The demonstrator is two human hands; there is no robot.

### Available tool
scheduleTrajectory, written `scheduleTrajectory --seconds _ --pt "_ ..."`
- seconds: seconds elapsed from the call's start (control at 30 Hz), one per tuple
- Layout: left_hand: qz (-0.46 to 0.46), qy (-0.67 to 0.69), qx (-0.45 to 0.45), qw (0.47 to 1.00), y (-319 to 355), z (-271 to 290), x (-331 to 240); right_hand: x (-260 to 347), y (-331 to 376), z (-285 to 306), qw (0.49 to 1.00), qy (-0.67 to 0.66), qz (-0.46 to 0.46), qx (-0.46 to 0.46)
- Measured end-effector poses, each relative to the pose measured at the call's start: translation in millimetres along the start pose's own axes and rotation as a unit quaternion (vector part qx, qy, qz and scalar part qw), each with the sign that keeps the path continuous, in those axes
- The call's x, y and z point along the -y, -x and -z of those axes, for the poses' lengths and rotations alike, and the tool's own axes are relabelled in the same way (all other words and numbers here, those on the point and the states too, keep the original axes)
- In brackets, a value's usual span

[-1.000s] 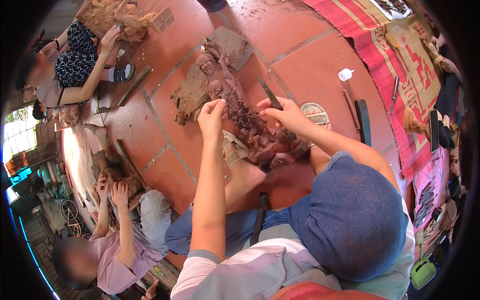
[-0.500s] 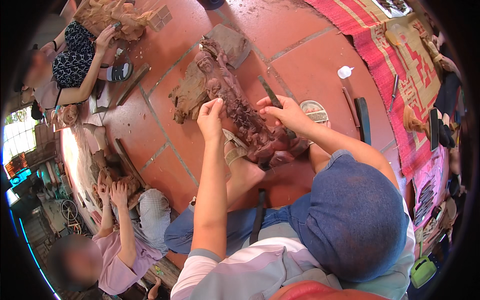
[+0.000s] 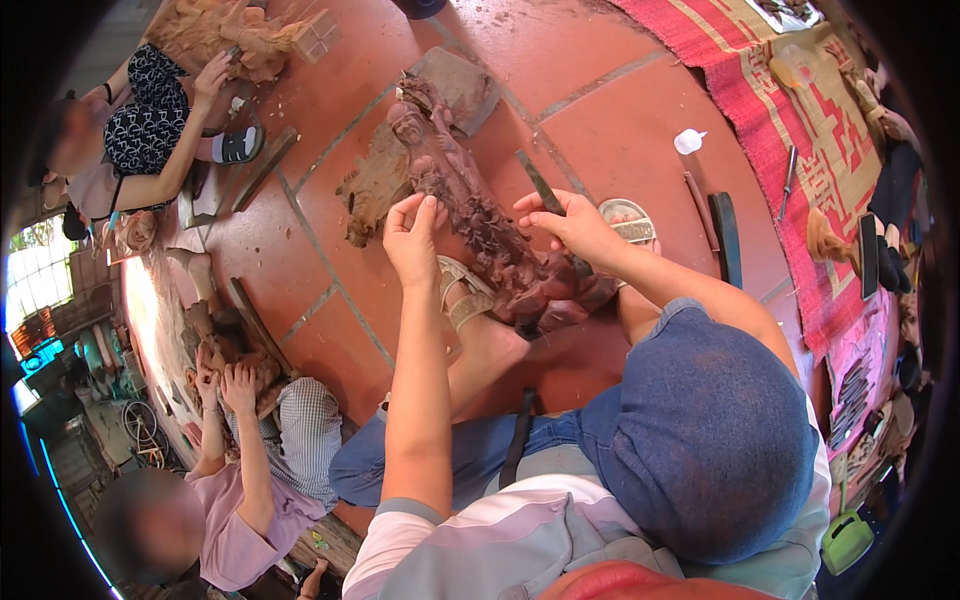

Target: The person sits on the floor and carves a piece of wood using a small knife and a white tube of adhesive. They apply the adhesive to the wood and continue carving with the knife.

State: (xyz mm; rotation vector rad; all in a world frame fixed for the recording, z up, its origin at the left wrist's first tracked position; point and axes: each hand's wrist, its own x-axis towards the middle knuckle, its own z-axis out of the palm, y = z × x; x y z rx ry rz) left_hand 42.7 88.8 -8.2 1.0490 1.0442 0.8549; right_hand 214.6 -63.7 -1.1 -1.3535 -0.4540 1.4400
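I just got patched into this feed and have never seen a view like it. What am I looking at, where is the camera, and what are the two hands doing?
There is no machine: the fisheye camera sits on a person's head and looks down, so straight lines bend near the rim. The two bare forearms are that person's own. The left hand rests its fingers on a dark wooden carving lying on the red tiled floor. The right hand grips a slim carving tool against the same piece. The person's sandalled foot is by its lower end. More tools lie to the right, beside a red woven mat. Two other people work on their own carvings at the left.
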Motion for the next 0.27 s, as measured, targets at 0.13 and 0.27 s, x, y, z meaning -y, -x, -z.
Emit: scheduleTrajectory --seconds 0.13,0.27 --pt "-0.007 -0.065 0.054 0.996 -8.0 -5.0 -13.9 -2.1 0.4 0.7 1.0 -0.015 -0.003 0.005" --pt "0.015 -0.114 0.087 0.99 -16.8 -3.0 -19.2 -1.8 -0.4 0.3 1.0 -0.006 -0.008 0.004"
